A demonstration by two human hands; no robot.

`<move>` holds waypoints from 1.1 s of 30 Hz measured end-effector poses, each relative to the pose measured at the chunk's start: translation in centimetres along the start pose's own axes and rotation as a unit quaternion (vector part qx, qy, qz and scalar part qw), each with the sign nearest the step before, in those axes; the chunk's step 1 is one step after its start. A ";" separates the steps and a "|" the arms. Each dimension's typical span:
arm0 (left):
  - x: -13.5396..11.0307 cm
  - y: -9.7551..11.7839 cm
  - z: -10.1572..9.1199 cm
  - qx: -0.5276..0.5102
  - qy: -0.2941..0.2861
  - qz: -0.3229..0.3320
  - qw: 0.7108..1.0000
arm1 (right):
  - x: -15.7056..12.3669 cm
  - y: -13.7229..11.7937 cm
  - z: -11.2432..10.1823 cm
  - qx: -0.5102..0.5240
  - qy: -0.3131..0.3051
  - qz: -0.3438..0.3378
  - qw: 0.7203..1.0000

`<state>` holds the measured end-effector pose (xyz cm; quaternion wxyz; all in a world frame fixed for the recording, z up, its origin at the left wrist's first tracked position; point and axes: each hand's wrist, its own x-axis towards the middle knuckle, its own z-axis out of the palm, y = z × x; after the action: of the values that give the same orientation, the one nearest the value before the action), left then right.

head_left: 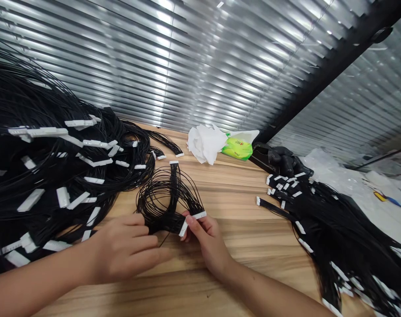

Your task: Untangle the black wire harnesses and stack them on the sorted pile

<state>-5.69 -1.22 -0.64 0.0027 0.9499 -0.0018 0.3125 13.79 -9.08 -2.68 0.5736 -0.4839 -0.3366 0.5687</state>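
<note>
My hands hold a looped bundle of thin black wires [164, 198] above a wooden table [240, 207]. My left hand [121, 248] is shut around the wires near the bundle's lower middle. My right hand [205, 240] pinches a white plastic connector [192, 221] between thumb and fingers, and a second white connector [183, 229] sits right beside it. Another white connector [174, 162] stands at the top of the loop. A large heap of black wire harnesses with white connectors [55, 163] lies close to my left forearm.
A second heap of black harnesses with white connectors [332, 233] lies along the table's right side. Crumpled white tissue [205, 143] and a green packet [237, 149] lie at the far edge, near dark gloves [281, 160]. Slatted metal blinds [154, 57] rise behind the table.
</note>
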 end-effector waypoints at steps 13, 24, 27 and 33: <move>1.1 -1.1 -0.8 0.115 0.033 -0.159 0.980 | 0.0 0.1 -0.1 -0.011 -0.015 -0.008 1.000; 1.3 -0.4 -0.8 0.114 0.034 -0.157 0.980 | 0.0 0.1 0.0 -0.037 -0.007 0.000 0.999; 1.4 -0.3 -0.7 0.108 0.033 -0.153 0.982 | 0.0 0.1 0.0 -0.043 -0.012 0.003 0.999; 1.2 -0.2 -0.4 0.090 0.022 -0.182 0.979 | -0.1 0.0 0.1 -0.038 -0.005 0.001 0.999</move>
<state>-4.92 -0.98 0.37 -0.0258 0.9236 0.1994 0.3265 13.66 -9.14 -2.64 0.5527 -0.5024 -0.3605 0.5587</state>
